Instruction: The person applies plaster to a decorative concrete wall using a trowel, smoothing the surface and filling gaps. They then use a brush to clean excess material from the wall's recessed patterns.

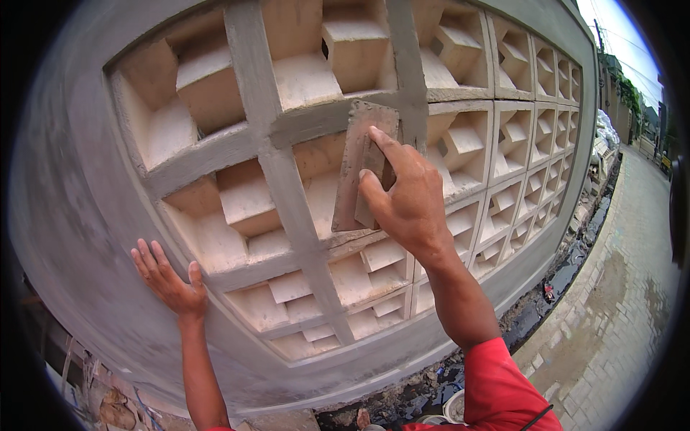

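My right hand (pixel 406 190) grips a plastering float (pixel 356 136), a brownish rectangular plate with worn, chipped edges and a handle along its back. The float is tilted over a square opening of the breeze-block wall (pixel 460 140), beside a grey mortar band (pixel 305 123). Whether its face touches the band is hidden. Flat on the smooth grey plaster (pixel 93 165) to the left rests my left hand (pixel 169 280), fingers spread and holding nothing. Between my hands, the bands around the pale blocks (pixel 248 194) are coated grey; farther right, the block joints look bare.
A ditch (pixel 525 316) with dark water and rubble runs along the wall's foot. Beyond it lies a paved lane (pixel 611 287). A bucket (pixel 454 408) stands below my right arm. White sacks (pixel 606 133) are piled farther along the wall. Debris (pixel 115 409) lies at lower left.
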`<control>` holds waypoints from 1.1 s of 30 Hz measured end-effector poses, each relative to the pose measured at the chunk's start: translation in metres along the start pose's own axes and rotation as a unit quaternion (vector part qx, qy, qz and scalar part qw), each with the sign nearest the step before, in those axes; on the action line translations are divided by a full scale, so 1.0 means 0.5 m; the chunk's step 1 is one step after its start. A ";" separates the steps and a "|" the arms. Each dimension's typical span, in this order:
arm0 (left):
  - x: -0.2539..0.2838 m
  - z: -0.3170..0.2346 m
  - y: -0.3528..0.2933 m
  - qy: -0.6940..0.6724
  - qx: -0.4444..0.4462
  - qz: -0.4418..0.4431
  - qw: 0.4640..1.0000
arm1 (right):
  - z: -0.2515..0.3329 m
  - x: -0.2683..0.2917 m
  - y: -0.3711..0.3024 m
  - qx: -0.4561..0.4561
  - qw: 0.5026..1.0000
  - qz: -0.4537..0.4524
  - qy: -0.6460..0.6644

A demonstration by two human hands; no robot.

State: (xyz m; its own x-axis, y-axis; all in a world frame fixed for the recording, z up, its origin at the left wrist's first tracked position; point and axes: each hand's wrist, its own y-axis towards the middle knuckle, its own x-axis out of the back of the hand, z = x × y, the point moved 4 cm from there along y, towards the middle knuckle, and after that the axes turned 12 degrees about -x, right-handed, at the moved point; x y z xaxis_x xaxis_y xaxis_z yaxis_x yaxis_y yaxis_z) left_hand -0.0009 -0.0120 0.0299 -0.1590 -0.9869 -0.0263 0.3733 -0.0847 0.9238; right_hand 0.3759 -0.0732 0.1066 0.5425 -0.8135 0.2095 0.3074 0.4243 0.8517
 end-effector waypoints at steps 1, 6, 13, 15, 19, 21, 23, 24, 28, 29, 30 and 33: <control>-0.004 -0.006 0.000 -0.003 0.001 0.000 1.000 | -0.026 0.014 0.030 -0.018 0.999 -0.033 -0.018; -0.026 -0.019 0.005 -0.017 0.003 0.001 1.000 | -0.040 -0.005 0.070 -0.095 0.990 -0.081 -0.072; -0.016 -0.006 0.000 -0.007 -0.013 0.006 1.000 | 0.024 -0.020 -0.037 -0.019 0.995 0.089 -0.036; -0.009 -0.002 -0.010 -0.005 -0.006 0.010 1.000 | -0.034 0.057 0.010 -0.028 0.999 -0.007 -0.045; -0.015 -0.016 0.001 -0.009 -0.003 0.008 1.000 | -0.140 0.153 0.126 0.010 0.991 -0.083 -0.099; -0.016 -0.020 0.002 -0.007 -0.003 0.007 1.000 | -0.149 0.146 0.132 0.008 0.992 -0.036 -0.117; -0.020 -0.021 0.003 -0.005 -0.005 0.005 1.000 | -0.167 0.109 0.097 -0.001 0.986 0.000 -0.165; -0.022 -0.019 0.004 -0.004 -0.005 0.005 1.000 | -0.176 0.091 0.062 -0.003 0.981 -0.004 -0.194; -0.020 -0.012 -0.005 -0.004 0.000 0.011 1.000 | -0.196 0.071 -0.067 -0.062 0.969 0.127 -0.202; -0.019 -0.010 -0.004 -0.002 -0.003 0.010 1.000 | -0.200 0.081 -0.073 -0.070 0.966 0.158 -0.193; -0.017 -0.007 -0.005 -0.004 -0.006 0.010 1.000 | -0.193 0.096 -0.063 -0.053 0.976 0.119 -0.176; -0.013 -0.009 -0.005 -0.006 -0.009 0.005 1.000 | -0.160 0.136 0.021 0.020 0.994 0.005 -0.112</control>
State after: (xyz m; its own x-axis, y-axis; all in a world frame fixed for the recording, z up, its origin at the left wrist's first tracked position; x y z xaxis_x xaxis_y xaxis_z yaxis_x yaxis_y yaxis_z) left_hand 0.0032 -0.0060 0.0264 -0.1650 -0.9862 -0.0121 0.3905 -0.0766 0.9174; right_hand 0.4784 -0.0921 0.0916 0.3573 -0.8788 0.3164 0.2695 0.4213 0.8659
